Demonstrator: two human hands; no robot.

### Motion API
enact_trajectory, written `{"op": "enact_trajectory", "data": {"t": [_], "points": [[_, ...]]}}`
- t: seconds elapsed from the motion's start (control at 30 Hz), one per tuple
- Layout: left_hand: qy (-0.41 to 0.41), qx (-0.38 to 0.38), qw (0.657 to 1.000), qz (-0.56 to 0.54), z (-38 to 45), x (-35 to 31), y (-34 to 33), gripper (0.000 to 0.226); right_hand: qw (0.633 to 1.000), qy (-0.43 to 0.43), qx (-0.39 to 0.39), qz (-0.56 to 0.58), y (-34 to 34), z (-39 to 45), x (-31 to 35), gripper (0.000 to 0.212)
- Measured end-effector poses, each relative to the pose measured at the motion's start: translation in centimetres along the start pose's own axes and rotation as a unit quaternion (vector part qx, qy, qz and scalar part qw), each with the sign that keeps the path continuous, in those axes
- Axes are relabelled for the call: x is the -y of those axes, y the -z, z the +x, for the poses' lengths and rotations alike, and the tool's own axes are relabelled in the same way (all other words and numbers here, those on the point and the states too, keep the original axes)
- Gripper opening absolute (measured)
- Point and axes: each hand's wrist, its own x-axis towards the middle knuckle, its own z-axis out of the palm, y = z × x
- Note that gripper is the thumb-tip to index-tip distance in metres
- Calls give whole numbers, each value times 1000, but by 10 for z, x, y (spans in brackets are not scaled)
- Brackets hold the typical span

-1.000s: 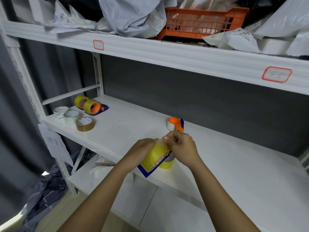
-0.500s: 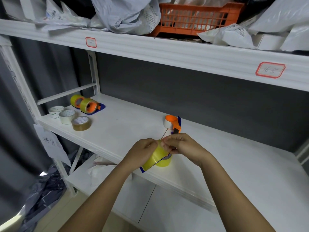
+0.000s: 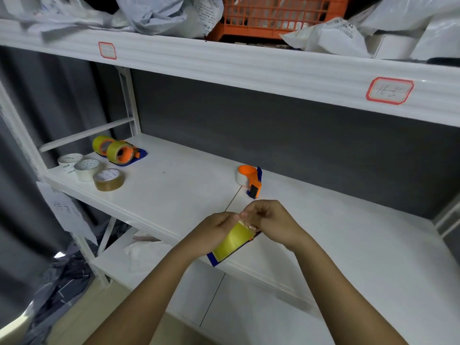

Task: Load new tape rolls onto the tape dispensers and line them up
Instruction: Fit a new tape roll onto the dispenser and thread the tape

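Here your left hand [image 3: 216,226] grips the yellow tape roll [image 3: 232,241] on its blue dispenser [image 3: 225,257], while your right hand [image 3: 270,220] pinches the roll's top edge.

shelf board [image 3: 174,185] — smooth white, faint sheen | held tape roll [image 3: 232,241] — glossy translucent yellow film | crate [image 3: 276,13], upper centre: orange plastic lattice | bags [image 3: 161,13], top: crinkled grey plastic | back panel [image 3: 273,135]: matt dark grey
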Motion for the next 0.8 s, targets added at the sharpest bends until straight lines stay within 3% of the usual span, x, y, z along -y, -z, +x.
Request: {"op": "enact_trajectory", "data": {"t": [0.3,0.4,0.53,0.8], "points": [[24,-11,998,-61,19,-3,-39,37,974,-96,-135,157,25,2,-43,21],[53,-25,995,-77,24,-3,-51,19,979,-78,-160,102,34,9,-54,25],[60,-42,994,-86,24,-8,-56,19,976,-77,-200,38,50,22,-66,28],[46,-57,991,-114,24,-17,-58,19,979,-71,-190,32,69,39,-75,28]]}}
